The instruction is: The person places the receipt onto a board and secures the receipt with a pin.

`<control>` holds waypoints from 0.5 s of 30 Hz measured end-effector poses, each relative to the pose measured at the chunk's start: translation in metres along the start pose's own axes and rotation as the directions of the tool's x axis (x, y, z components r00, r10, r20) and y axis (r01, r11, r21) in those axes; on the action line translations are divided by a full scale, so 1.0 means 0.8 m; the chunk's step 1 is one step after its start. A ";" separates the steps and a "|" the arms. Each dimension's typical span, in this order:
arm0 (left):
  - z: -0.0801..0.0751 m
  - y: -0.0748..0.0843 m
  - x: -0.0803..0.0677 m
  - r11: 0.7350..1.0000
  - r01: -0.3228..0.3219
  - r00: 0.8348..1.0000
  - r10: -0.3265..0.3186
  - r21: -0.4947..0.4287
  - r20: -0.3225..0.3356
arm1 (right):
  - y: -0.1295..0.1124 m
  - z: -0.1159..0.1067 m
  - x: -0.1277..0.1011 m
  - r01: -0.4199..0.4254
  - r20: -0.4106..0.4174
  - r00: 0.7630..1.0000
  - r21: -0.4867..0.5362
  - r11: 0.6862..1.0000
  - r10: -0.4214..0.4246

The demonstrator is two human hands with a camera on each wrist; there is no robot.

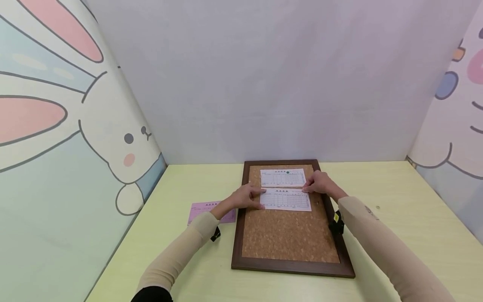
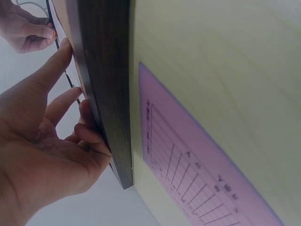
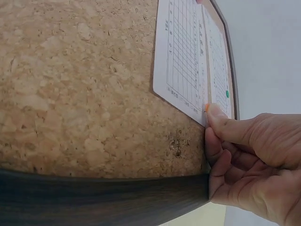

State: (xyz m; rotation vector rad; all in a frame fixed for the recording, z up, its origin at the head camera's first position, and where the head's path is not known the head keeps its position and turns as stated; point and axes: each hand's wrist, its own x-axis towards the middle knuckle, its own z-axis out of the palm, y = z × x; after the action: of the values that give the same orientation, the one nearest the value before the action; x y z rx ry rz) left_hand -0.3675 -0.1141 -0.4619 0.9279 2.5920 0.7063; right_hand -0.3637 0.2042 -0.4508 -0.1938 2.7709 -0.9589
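Head view forward-down, wrist views close in, framed corkboard [image 1: 290,239] in all.

A white printed slip [image 1: 285,199] lies on a framed corkboard [image 1: 290,237], an orange pin [image 3: 206,108] by its upper right corner.

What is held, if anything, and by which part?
The right grip pinches a small orange object at the top right corner of the lower white form; the part held is hidden. The left grip touches that form's left edge.
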 end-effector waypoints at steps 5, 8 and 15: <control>-0.001 0.000 0.001 1.000 -0.001 1.000 0.001 0.002 -0.005 | 0.000 0.000 0.002 -0.006 -0.005 1.000 -0.018 1.000 0.006; -0.001 -0.001 0.002 1.000 -0.003 1.000 0.002 -0.005 -0.012 | 0.000 0.002 0.002 0.005 -0.028 1.000 -0.049 0.999 -0.007; 0.001 -0.004 0.003 1.000 -0.008 1.000 0.008 0.002 -0.004 | -0.003 0.006 -0.004 0.009 -0.049 0.999 -0.060 0.998 -0.012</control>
State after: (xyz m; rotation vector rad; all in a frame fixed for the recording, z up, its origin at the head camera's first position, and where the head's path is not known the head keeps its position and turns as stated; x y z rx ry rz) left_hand -0.3710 -0.1146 -0.4645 0.9389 2.5944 0.7094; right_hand -0.3590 0.2001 -0.4522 -0.1973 2.8485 -0.8956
